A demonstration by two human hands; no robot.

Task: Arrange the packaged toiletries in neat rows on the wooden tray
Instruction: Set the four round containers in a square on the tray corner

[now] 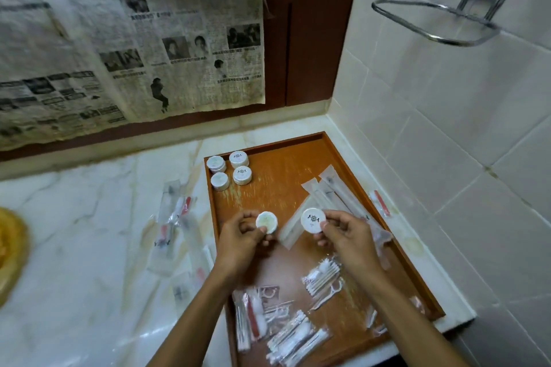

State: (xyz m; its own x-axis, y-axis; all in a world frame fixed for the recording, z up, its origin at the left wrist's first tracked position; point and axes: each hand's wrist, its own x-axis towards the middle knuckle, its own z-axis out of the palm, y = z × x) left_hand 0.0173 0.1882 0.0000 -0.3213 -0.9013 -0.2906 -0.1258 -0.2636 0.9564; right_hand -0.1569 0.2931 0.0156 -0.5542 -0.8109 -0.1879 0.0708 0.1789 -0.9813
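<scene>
A wooden tray lies on the marble counter against the tiled wall. In its far left corner stand several round white soap packets in two short rows. My left hand pinches one round soap packet above the tray's middle. My right hand pinches another round packet with a dark emblem on its face. Long wrapped toothbrush packets lie slanted under and behind my right hand. Packets of cotton buds and floss picks lie scattered over the near half of the tray.
More clear wrapped packets lie loose on the marble counter left of the tray. A small red packet sits between tray and tiled wall. A yellow object shows at the left edge. Chrome rails jut from the wall above.
</scene>
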